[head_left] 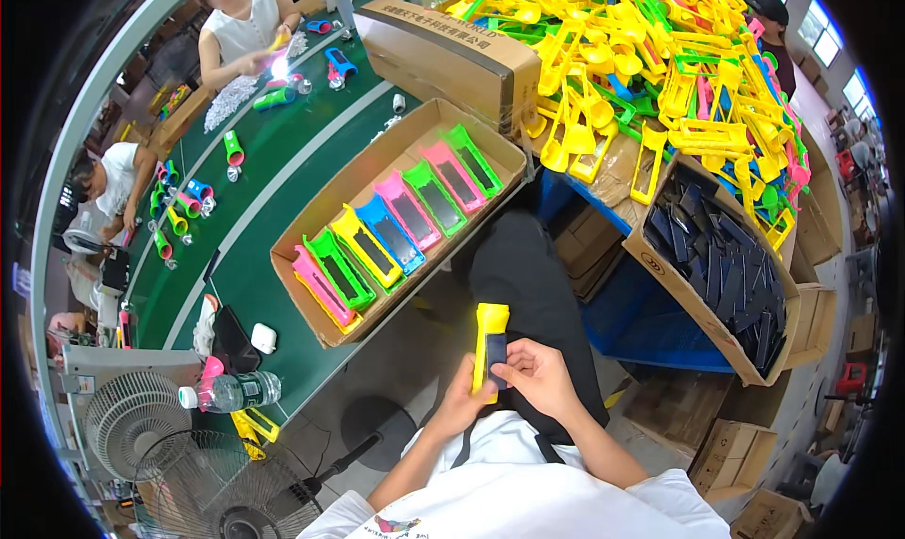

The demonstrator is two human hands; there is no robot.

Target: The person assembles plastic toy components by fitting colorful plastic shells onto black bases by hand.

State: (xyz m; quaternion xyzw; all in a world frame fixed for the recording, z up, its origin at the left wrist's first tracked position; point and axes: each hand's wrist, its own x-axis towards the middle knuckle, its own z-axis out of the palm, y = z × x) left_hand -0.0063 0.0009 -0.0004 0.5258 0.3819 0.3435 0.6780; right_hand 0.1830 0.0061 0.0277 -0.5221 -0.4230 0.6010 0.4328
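Note:
My left hand (459, 399) grips a yellow plastic torch shell (487, 336) from below, holding it upright over my lap. My right hand (535, 374) presses a small dark rectangular panel (496, 358) against the shell's face with thumb and fingers. In front of me a shallow cardboard tray (302, 280) holds a row of finished shells in pink, green, yellow and blue, each with a dark panel. To my right an open cardboard box (660, 265) is full of loose dark panels (731, 270).
A heap of bare yellow, green, pink and blue shells (650, 58) covers the table at the back right. A closed carton (443, 53) stands behind the tray. Two people work along a green conveyor belt (255, 162). A fan (132, 416) and water bottle (231, 391) stand left.

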